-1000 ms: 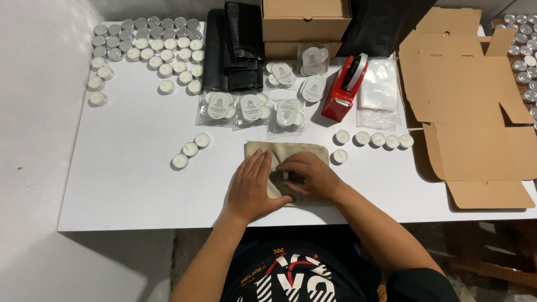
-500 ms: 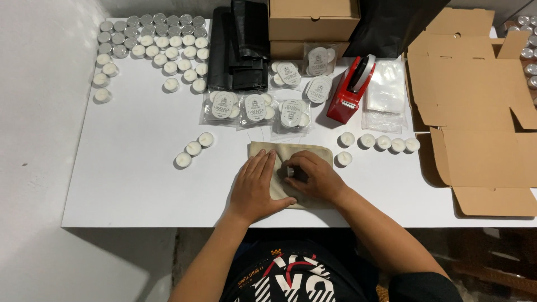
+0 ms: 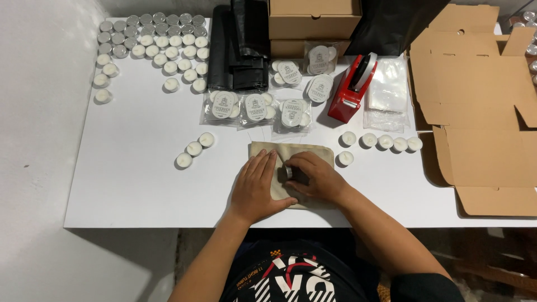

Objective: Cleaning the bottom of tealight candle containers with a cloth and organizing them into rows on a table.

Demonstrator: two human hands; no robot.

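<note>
A beige cloth pouch (image 3: 291, 151) lies flat on the white table (image 3: 140, 179) near its front edge. My left hand (image 3: 258, 187) rests flat on the pouch's left half, fingers together. My right hand (image 3: 316, 178) is closed around a small dark round object (image 3: 288, 173), perhaps a stamp, pressed onto the pouch. Three tealight candles (image 3: 194, 149) sit in a diagonal row to the left. Several more tealights (image 3: 383, 141) lie in a row to the right.
Many tealights (image 3: 151, 45) crowd the far left corner. Black bags (image 3: 240, 45) are stacked beside them. Clear packets with round labels (image 3: 254, 106) lie mid-table. A red tape dispenser (image 3: 352, 86), clear bags (image 3: 386, 92), closed cardboard boxes (image 3: 313, 19) and flat unfolded cardboard boxes (image 3: 481, 112) fill the right.
Both hands stay on the pouch with hardly any movement. The camera view has shifted slightly.
</note>
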